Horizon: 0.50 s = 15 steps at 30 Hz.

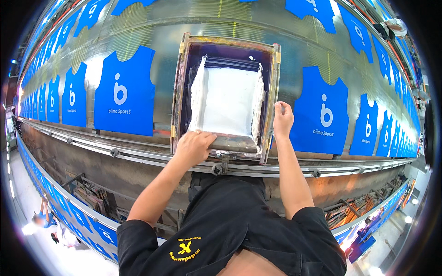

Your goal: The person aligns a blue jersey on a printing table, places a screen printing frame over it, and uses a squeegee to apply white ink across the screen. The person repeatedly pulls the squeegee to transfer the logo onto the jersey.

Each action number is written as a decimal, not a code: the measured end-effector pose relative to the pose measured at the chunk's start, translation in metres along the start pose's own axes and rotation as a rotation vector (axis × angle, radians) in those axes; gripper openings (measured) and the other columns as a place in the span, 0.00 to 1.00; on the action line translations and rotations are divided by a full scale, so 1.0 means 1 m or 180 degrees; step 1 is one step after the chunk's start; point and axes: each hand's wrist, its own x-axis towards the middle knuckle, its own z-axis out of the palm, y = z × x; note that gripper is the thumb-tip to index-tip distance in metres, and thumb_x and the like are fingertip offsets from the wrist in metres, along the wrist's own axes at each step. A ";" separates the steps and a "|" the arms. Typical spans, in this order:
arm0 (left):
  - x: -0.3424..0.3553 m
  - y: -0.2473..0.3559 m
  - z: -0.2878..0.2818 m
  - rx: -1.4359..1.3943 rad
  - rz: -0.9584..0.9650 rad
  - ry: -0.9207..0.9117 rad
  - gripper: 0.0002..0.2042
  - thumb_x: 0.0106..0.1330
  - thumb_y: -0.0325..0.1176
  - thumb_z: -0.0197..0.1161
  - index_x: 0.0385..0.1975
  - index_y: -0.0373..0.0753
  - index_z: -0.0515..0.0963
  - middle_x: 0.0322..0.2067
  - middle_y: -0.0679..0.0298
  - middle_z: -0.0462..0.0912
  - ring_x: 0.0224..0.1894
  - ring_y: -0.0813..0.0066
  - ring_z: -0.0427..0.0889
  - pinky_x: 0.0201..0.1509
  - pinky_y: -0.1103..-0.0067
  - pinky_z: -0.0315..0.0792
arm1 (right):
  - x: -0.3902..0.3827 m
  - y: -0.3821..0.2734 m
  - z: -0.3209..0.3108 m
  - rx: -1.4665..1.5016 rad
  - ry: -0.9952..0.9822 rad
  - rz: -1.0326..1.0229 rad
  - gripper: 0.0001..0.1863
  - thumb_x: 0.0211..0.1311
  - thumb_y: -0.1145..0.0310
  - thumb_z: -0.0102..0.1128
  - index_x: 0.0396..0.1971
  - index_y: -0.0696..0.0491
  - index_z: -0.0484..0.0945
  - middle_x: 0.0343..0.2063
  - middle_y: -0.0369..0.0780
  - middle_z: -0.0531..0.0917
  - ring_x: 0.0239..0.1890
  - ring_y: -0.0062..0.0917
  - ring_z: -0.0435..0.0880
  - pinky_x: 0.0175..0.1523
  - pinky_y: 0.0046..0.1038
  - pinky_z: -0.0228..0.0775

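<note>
In front of me a screen-printing frame (275,69) with worn wooden sides lies over the long printing table. White ink (228,99) covers the middle of its mesh, with thick ridges along both sides. My left hand (193,146) is closed on the left end of a squeegee (235,143) lying across the frame's near end. Just beside the frame's right side is my right hand (283,120), its fingers curled in. Whether it touches the frame or holds something small, I cannot make out.
Blue cut shirt panels with white prints, such as a left panel (124,94) and a right panel (321,112), lie along the table. A metal rail (138,154) with clamps runs along its near edge. Another person (43,218) is at the lower left.
</note>
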 end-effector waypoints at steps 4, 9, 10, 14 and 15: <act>0.063 -0.025 -0.024 0.0148 0.0191 0.0303 0.18 0.56 0.30 0.73 0.48 0.42 0.88 0.43 0.60 0.92 0.45 0.56 0.89 0.50 0.61 0.81 | -0.005 -0.007 0.000 0.0153 0.0063 -0.0020 0.15 0.72 0.54 0.68 0.42 0.51 0.86 0.26 0.33 0.81 0.29 0.19 0.77 0.39 0.28 0.70; 0.182 -0.056 -0.076 0.0455 -0.0019 -0.0172 0.11 0.67 0.44 0.70 0.43 0.49 0.88 0.39 0.61 0.91 0.45 0.52 0.89 0.50 0.57 0.80 | -0.004 -0.011 0.000 -0.0366 0.0075 0.0085 0.16 0.71 0.53 0.69 0.44 0.52 0.86 0.25 0.33 0.80 0.28 0.19 0.76 0.38 0.27 0.70; 0.201 -0.064 -0.084 0.0456 0.0054 -0.0127 0.11 0.67 0.45 0.70 0.43 0.48 0.88 0.39 0.60 0.90 0.46 0.51 0.89 0.50 0.56 0.80 | -0.005 -0.011 0.000 -0.0428 0.0041 0.0150 0.17 0.70 0.53 0.69 0.45 0.52 0.85 0.26 0.33 0.80 0.27 0.18 0.76 0.38 0.27 0.70; 0.251 -0.091 -0.098 0.0407 0.0034 -0.0212 0.13 0.66 0.45 0.72 0.43 0.44 0.88 0.38 0.57 0.91 0.46 0.52 0.88 0.52 0.58 0.79 | -0.003 -0.022 -0.004 -0.0515 0.0082 0.0038 0.22 0.69 0.50 0.71 0.49 0.54 0.85 0.39 0.40 0.86 0.40 0.27 0.82 0.47 0.31 0.74; 0.257 -0.094 -0.097 0.0420 0.0049 -0.0216 0.14 0.65 0.46 0.72 0.42 0.44 0.88 0.38 0.57 0.91 0.46 0.51 0.88 0.52 0.58 0.80 | 0.001 -0.031 -0.003 -0.0522 0.0216 -0.0094 0.23 0.68 0.50 0.72 0.50 0.55 0.85 0.43 0.42 0.86 0.45 0.30 0.82 0.51 0.34 0.74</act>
